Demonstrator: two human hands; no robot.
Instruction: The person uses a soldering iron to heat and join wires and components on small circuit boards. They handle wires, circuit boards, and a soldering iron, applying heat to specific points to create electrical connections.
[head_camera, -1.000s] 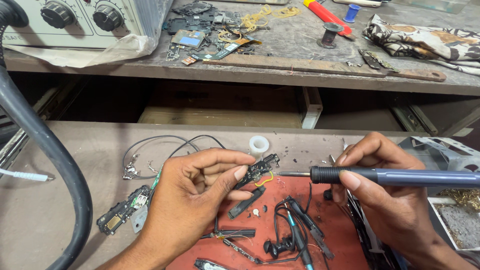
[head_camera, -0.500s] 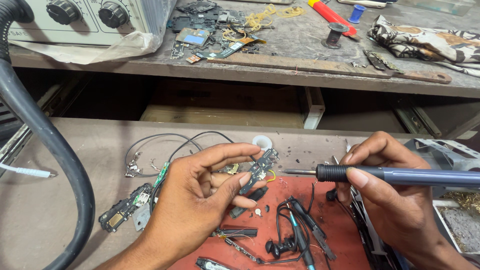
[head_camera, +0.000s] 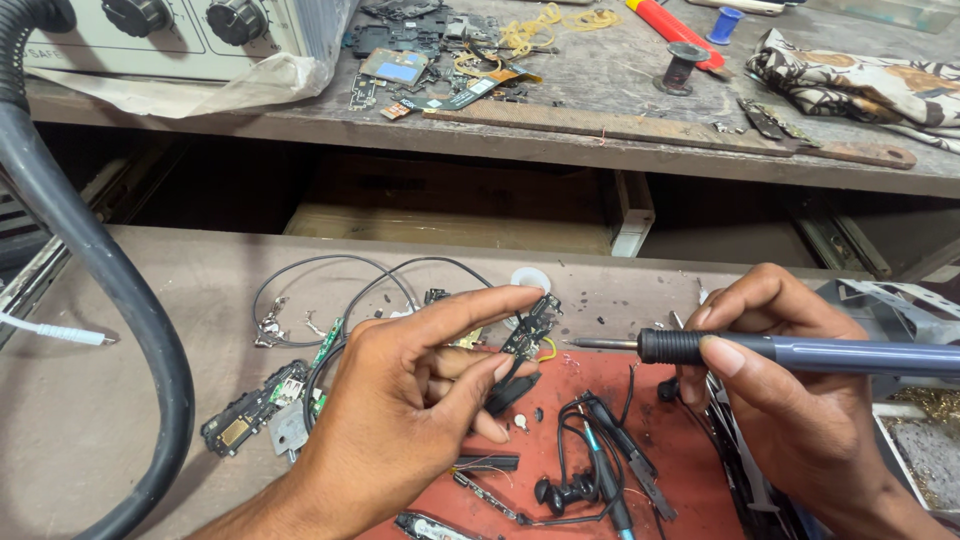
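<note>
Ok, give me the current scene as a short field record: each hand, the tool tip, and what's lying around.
left hand: pinches a small circuit board between thumb and fingers, raised above the red mat
right hand: holds a soldering iron like a pen
iron tip: points left at the board, a small gap showing
on mat: black earphones, loose parts
left of mat: another small board, thin black wires
far left: thick black hose

Two bare hands, no gloves, rings or watch. Left hand (head_camera: 400, 420) lower centre of frame, right hand (head_camera: 800, 400) lower right. Forearms bare, no sleeves visible. Short fingernails.
</note>
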